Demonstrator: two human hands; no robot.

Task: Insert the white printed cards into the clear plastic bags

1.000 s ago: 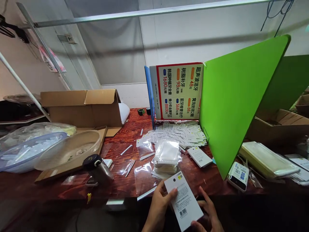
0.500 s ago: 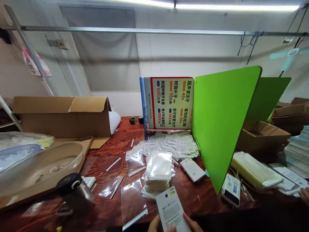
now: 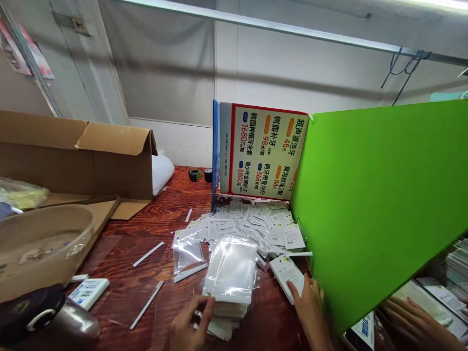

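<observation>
A stack of clear plastic bags lies in front of me, glossy and slightly uneven at its lower edges. My left hand is at its lower left corner, thumb and forefinger pinched at the edge of a bag; a ring shows on one finger. To the right, my right hand grips a small stack of white printed cards, thumb on the near side and fingers at the right edge. Behind them spreads a loose heap of packed white cards. A single clear bag with a white strip lies left of the stack.
A green board stands close on my right, joined to a printed price panel. Another person's hand is beyond it. Left are a dark-lidded cup, a tan basin, a cardboard box and white strips.
The card held low in front by both hands is no longer there. My hands have separated, left to the bag stack, right to the card stack. The view has tilted and moved closer.
</observation>
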